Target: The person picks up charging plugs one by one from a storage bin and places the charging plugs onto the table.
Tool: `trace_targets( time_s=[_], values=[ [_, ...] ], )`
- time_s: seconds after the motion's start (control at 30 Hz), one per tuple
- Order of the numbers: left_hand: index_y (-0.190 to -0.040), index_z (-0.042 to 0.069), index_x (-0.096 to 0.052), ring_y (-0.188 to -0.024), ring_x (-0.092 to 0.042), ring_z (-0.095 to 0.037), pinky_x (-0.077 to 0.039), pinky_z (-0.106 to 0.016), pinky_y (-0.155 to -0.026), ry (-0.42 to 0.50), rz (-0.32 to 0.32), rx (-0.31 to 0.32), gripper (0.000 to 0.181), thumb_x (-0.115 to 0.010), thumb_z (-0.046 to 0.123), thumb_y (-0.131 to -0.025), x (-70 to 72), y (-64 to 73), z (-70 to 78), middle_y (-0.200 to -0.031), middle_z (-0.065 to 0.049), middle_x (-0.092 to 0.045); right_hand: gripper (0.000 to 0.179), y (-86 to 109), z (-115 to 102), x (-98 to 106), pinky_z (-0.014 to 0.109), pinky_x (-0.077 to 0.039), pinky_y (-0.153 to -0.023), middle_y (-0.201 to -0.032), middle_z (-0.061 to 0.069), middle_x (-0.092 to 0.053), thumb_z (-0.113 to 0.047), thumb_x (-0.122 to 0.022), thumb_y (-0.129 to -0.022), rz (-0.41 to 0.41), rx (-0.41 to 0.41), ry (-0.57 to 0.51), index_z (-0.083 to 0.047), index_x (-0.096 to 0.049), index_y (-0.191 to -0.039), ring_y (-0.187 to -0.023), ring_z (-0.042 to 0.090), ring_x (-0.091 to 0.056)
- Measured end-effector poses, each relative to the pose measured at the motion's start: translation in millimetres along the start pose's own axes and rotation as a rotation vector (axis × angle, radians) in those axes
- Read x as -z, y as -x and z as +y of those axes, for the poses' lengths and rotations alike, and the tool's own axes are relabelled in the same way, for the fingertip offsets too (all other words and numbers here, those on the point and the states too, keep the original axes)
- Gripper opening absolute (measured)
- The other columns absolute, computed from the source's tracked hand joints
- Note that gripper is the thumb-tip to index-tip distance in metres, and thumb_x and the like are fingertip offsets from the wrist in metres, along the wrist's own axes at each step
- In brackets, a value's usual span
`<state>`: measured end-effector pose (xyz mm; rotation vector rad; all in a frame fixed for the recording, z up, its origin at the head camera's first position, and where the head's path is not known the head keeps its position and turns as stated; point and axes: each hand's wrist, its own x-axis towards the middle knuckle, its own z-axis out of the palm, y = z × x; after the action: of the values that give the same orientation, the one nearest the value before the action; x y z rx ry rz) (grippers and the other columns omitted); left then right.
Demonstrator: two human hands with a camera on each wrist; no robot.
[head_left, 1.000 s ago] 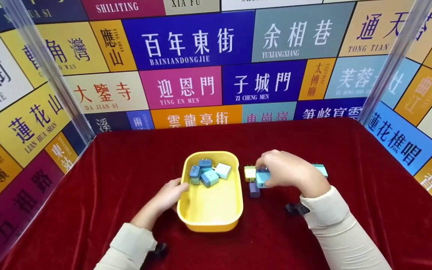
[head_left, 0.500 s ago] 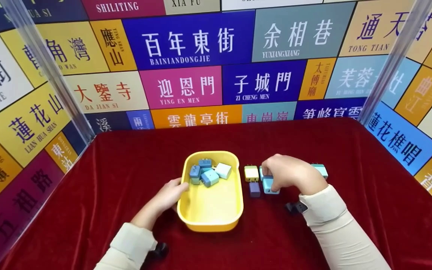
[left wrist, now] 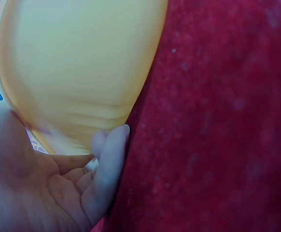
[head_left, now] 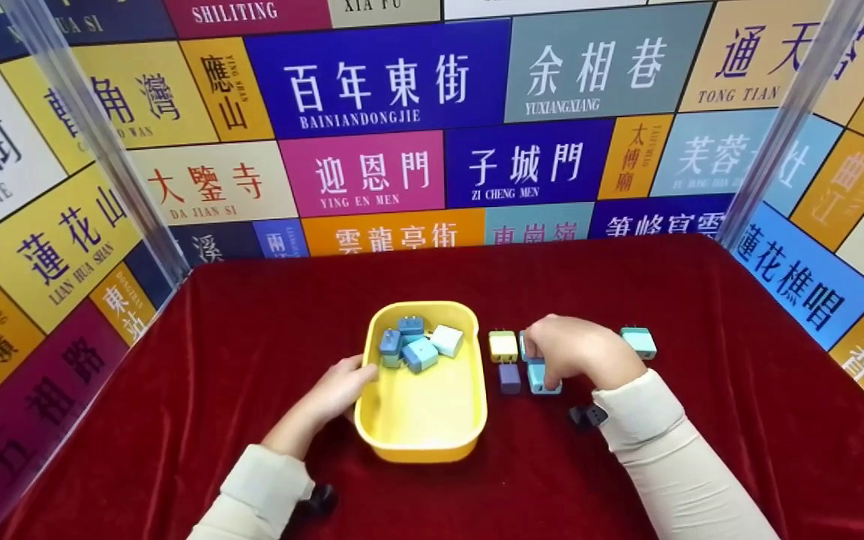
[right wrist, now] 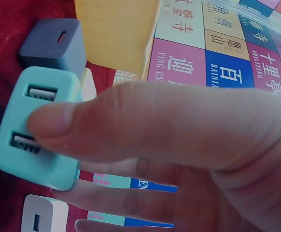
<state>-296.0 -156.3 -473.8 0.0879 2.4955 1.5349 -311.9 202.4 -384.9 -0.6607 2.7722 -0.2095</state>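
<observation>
My left hand (head_left: 343, 386) holds the left side of a yellow tub (head_left: 481, 405), its thumb over the rim. In the left wrist view, fingers (left wrist: 112, 166) lie against the tub's outer wall. My right hand (head_left: 578, 351) pinches a teal charger plug (right wrist: 36, 118) with two USB ports, the thumb on the face between them. This plug is low at the cloth, beside a purple charger plug (head_left: 509, 379). Behind the purple one sits a yellow-and-white plug (head_left: 503, 346). A blue plug (head_left: 523, 345) is mostly hidden behind my right hand.
Several blue, teal and white plugs (head_left: 421, 355) lie at the tub's far end. A teal-and-white plug (head_left: 638, 343) lies right of my right hand on the red cloth (head_left: 312, 300). Sign-covered panels (head_left: 372, 172) stand behind, with clear posts (head_left: 792, 127) at both sides.
My right hand has moved the teal plug slightly right and toward me, from in front of the yellow-and-white plug to beside the purple one. The left hand and tub stay put.
</observation>
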Motion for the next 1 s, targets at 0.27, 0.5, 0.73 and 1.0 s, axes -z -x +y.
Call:
trace_targets(
  time_s=[0.27, 0.5, 0.73, 1.0],
  values=[
    [-0.135, -0.001, -0.065, -0.073, -0.074, -0.023, -0.062, -0.035, -0.059, -0.001, -0.005, -0.004, 0.048, -0.050, 0.022, -0.096, 0.3, 0.1, -0.1, -0.092, -0.012, -0.075, 0.037, -6.1, 4, -9, 0.036, -0.056, -0.069, -0.087, 0.001, -0.064, -0.004, -0.095, -0.066, 0.012, 0.012, 0.040, -0.008, -0.073, -0.094, -0.076, 0.017, -0.056],
    [-0.135, -0.002, -0.066, -0.072, -0.074, -0.023, -0.062, -0.035, -0.058, 0.003, -0.008, -0.013, 0.047, -0.049, 0.021, -0.096, 0.8, 1.0, -0.1, -0.091, -0.012, -0.075, 0.041, -7.5, 5, -11, 0.036, -0.057, -0.070, -0.087, 0.002, -0.064, -0.003, -0.097, -0.064, 0.009, -0.007, 0.020, -0.007, -0.072, -0.096, -0.076, 0.018, -0.056],
    [-0.136, -0.002, -0.065, -0.071, -0.074, -0.023, -0.062, -0.035, -0.057, 0.007, -0.006, -0.005, 0.048, -0.050, 0.022, -0.097, 0.8, 1.6, 0.4, -0.091, -0.012, -0.075, 0.041, -7.0, 3, -9, 0.035, -0.056, -0.069, -0.087, 0.002, -0.063, -0.004, -0.098, -0.065, -0.004, -0.003, 0.020, -0.007, -0.072, -0.097, -0.076, 0.018, -0.055],
    [-0.135, -0.002, -0.066, -0.073, -0.074, -0.023, -0.062, -0.035, -0.058, 0.002, -0.003, -0.004, 0.047, -0.050, 0.022, -0.097, 0.4, 1.0, 0.3, -0.093, -0.012, -0.075, 0.041, -6.9, 2, -10, 0.037, -0.058, -0.072, -0.093, 0.003, -0.067, -0.004, -0.098, -0.065, -0.005, -0.021, 0.008, -0.007, -0.073, -0.098, -0.077, 0.018, -0.056]
  ],
)
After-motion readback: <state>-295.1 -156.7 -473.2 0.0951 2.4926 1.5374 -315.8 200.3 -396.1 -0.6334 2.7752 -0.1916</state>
